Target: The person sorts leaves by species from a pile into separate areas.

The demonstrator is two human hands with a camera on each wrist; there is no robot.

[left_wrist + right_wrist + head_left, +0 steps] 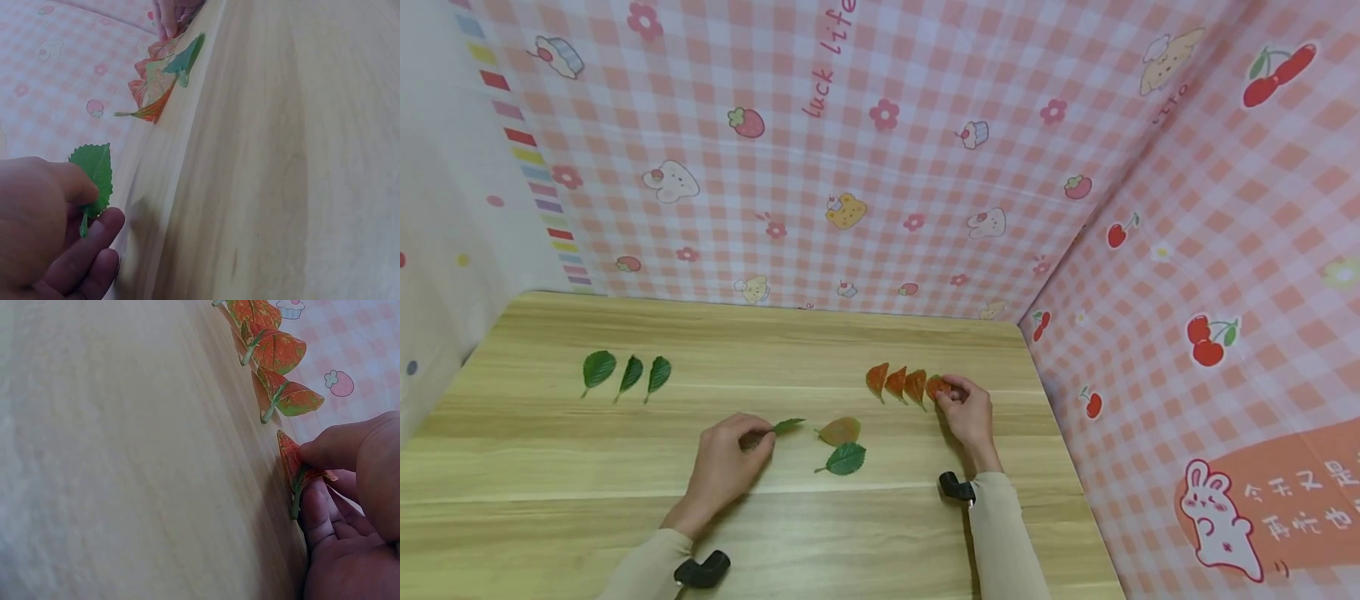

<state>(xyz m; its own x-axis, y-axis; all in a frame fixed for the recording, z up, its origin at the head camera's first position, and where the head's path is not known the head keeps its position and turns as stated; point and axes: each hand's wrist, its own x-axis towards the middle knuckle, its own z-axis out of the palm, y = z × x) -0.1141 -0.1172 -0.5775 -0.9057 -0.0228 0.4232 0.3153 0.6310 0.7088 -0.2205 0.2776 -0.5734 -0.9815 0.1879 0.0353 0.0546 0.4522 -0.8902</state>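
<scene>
My left hand point(727, 462) pinches a green leaf point(95, 172) between thumb and fingers, its stem pointing back toward the palm in the left wrist view. At the right, my right hand point(968, 414) pinches a red-orange leaf point(290, 459) at the end of a row. Beside it in that row lie three more red leaves point(896, 382), stems toward me. Between the hands, a yellowish-orange leaf point(840, 431) lies on the table, with a green toothed leaf point(846, 459) just in front of it, overlapping or touching its edge.
Three green leaves point(632, 375) lie in a row at the table's back left. The wooden table point(820, 533) meets a pink checked cloth wall point(850, 167) at the back and another patterned wall point(1187, 275) on the right. A black band point(703, 571) sits at each wrist.
</scene>
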